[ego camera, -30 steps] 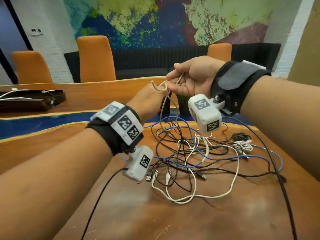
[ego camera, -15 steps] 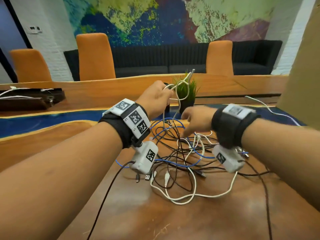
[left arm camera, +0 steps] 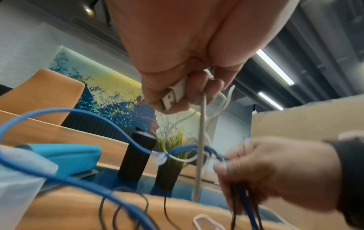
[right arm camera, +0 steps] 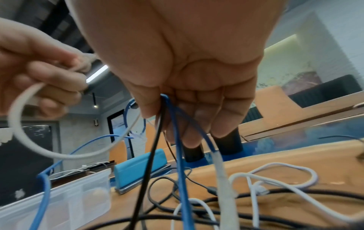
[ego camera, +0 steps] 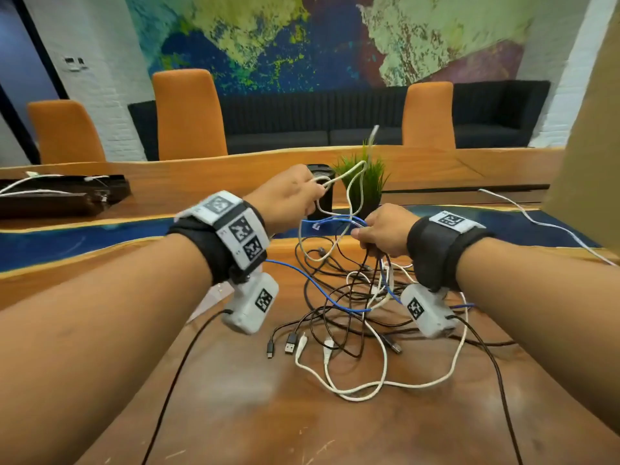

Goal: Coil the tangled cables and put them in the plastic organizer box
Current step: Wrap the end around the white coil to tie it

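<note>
A tangle of black, white and blue cables point(ego camera: 352, 317) lies on the wooden table point(ego camera: 255, 414). My left hand point(ego camera: 312, 193) is raised above it and pinches a white cable point(ego camera: 355, 182) near its USB plug point(left arm camera: 173, 95); the cable loops upward beside the hand. My right hand point(ego camera: 362, 233) grips a bunch of blue and black cables point(right arm camera: 177, 140) and holds them up from the pile. The white cable passes through that bunch. A clear plastic organizer box point(right arm camera: 59, 202) stands on the table to the left, seen only in the wrist views.
A black cylinder point(ego camera: 322, 196) and a small potted plant point(ego camera: 367, 176) stand just behind the hands. A blue stand-like object point(right arm camera: 141, 165) sits beside the box. A black tray with white cables point(ego camera: 60, 196) lies far left, cardboard point(ego camera: 583, 162) at the right.
My right hand let go of the white cable by my left hand, dropped to the pile and gripped a bunch of blue and black cables. My left hand kept hold of the white cable.
</note>
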Demonstrator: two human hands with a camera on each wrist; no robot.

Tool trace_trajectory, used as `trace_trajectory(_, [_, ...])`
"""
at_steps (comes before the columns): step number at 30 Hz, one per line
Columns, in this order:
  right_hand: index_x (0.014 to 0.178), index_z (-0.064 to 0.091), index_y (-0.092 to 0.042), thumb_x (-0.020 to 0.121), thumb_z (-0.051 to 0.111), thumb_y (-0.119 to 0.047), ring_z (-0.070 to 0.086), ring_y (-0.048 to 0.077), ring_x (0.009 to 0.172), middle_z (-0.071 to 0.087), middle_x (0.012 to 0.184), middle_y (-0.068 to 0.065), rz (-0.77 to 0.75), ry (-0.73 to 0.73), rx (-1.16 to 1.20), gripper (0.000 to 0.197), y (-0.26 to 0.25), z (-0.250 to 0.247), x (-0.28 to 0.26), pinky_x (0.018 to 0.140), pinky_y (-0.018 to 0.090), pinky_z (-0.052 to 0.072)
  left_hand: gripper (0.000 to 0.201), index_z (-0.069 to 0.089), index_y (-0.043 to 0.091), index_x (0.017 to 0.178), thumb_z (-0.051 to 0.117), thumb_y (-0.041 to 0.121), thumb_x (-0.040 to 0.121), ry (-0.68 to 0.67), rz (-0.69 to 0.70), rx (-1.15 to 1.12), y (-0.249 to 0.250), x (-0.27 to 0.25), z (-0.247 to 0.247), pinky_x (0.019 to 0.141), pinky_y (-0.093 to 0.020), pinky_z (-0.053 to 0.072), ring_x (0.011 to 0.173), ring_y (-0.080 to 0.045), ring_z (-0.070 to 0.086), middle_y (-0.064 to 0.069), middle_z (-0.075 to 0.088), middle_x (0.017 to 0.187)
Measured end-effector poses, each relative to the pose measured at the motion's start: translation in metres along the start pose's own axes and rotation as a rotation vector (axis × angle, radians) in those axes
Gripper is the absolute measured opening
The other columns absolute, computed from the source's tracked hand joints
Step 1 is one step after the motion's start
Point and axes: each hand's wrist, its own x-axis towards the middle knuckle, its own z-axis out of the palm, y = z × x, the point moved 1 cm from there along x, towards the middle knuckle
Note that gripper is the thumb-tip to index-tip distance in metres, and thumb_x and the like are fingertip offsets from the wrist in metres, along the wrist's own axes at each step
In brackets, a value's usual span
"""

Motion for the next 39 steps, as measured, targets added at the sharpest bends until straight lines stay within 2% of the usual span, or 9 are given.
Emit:
trace_trajectory(3, [0.075, 0.064, -0.006, 0.099, 0.053, -0.026, 0.055, 0.009, 0.042, 0.060, 0.058, 0.003, 0.064, -0.002, 0.049, 0.034, 0.009, 0.001, 0.002, 0.036, 0.013, 0.036, 0.018, 0.045, 0.016, 0.085, 0.044, 0.020, 0.102, 0.018, -0.013, -0.050, 0.006, 0.001, -0.019, 0.045, -0.026, 0.032, 0.050, -0.013, 0.039, -0.002, 0.048, 0.067])
trace_trajectory(8, [0.070, 0.061, -0.004, 0.100, 0.052, -0.023, 0.052, 0.011, 0.035, 0.059, 0.049, 0.003, 0.162, -0.054, -0.005, 0.036, 0.019, 0.004, 0.006, 0.033, 0.012, 0.034, 0.020, 0.047, 0.021, 0.075, 0.049, 0.023, 0.095, 0.135, -0.037, -0.174, 0.021, 0.003, -0.062, 0.046, -0.026, 0.024, 0.045, -0.017, 0.030, 0.004, 0.043, 0.052])
trace_trajectory(11, [0.075, 0.070, -0.004, 0.100, 0.052, -0.030, 0.068, 0.017, 0.060, 0.070, 0.063, 0.005, 0.133, -0.131, -0.186, 0.040, 0.023, 0.004, 0.006, 0.063, 0.028, 0.057, 0.021, 0.046, 0.024, 0.072, 0.049, 0.023, 0.093, 0.157, -0.009, -0.229, 0.030, 0.000, -0.086, 0.049, -0.031, 0.023, 0.044, -0.016, 0.028, 0.006, 0.041, 0.050])
trace_trajectory(14, [0.099, 0.073, -0.001, 0.099, 0.050, -0.041, 0.067, 0.031, 0.097, 0.072, 0.101, 0.017, 0.087, -0.143, -0.349, 0.047, 0.020, 0.004, 0.003, 0.091, 0.040, 0.052, 0.022, 0.042, 0.025, 0.070, 0.048, 0.024, 0.092, 0.150, 0.031, -0.258, 0.039, -0.006, -0.104, 0.050, -0.031, 0.023, 0.045, -0.014, 0.027, 0.004, 0.040, 0.055])
trace_trajectory(21, [0.107, 0.072, -0.006, 0.093, 0.061, -0.039, 0.061, 0.025, 0.090, 0.067, 0.097, 0.011, 0.047, -0.134, -0.498, 0.038, 0.011, -0.007, -0.003, 0.075, 0.031, 0.047, 0.018, 0.045, 0.024, 0.072, 0.051, 0.025, 0.089, 0.234, 0.111, -0.327, 0.068, -0.017, -0.120, 0.056, -0.033, 0.029, 0.051, -0.017, 0.027, 0.003, 0.040, 0.056])
trace_trajectory(29, [0.093, 0.073, -0.009, 0.089, 0.061, -0.042, 0.064, 0.027, 0.091, 0.068, 0.093, 0.009, 0.099, -0.018, -0.531, 0.036, 0.029, 0.003, -0.001, 0.068, 0.028, 0.045, 0.033, 0.033, 0.028, 0.068, 0.036, 0.028, 0.101, 0.258, 0.171, -0.302, 0.112, -0.030, -0.145, 0.057, -0.022, 0.034, 0.050, -0.008, 0.024, 0.008, 0.029, 0.053])
trace_trajectory(34, [0.094, 0.076, -0.011, 0.084, 0.069, -0.046, 0.067, 0.024, 0.089, 0.071, 0.089, 0.006, 0.104, -0.050, -0.467, 0.037, 0.025, 0.000, -0.003, 0.073, 0.030, 0.052, 0.024, 0.043, 0.025, 0.072, 0.046, 0.027, 0.095, 0.260, 0.179, -0.327, 0.109, -0.033, -0.132, 0.059, -0.033, 0.029, 0.053, -0.013, 0.028, 0.008, 0.037, 0.056])
trace_trajectory(36, [0.093, 0.076, -0.014, 0.085, 0.070, -0.039, 0.066, 0.023, 0.084, 0.068, 0.079, 0.001, 0.075, 0.061, -0.359, 0.027, 0.018, -0.020, -0.005, 0.074, 0.031, 0.054, 0.022, 0.049, 0.022, 0.070, 0.050, 0.026, 0.092, 0.248, 0.178, -0.379, 0.102, -0.031, -0.115, 0.058, -0.034, 0.027, 0.051, -0.017, 0.030, 0.004, 0.043, 0.054])
trace_trajectory(39, [0.085, 0.067, -0.013, 0.093, 0.062, -0.024, 0.055, 0.016, 0.064, 0.058, 0.072, 0.000, 0.044, 0.263, 0.403, 0.015, -0.004, -0.059, -0.019, 0.055, 0.027, 0.046, 0.025, 0.053, 0.021, 0.069, 0.048, 0.027, 0.092, 0.207, 0.178, -0.438, 0.091, -0.027, -0.088, 0.057, -0.033, 0.029, 0.053, -0.020, 0.031, 0.000, 0.048, 0.054])
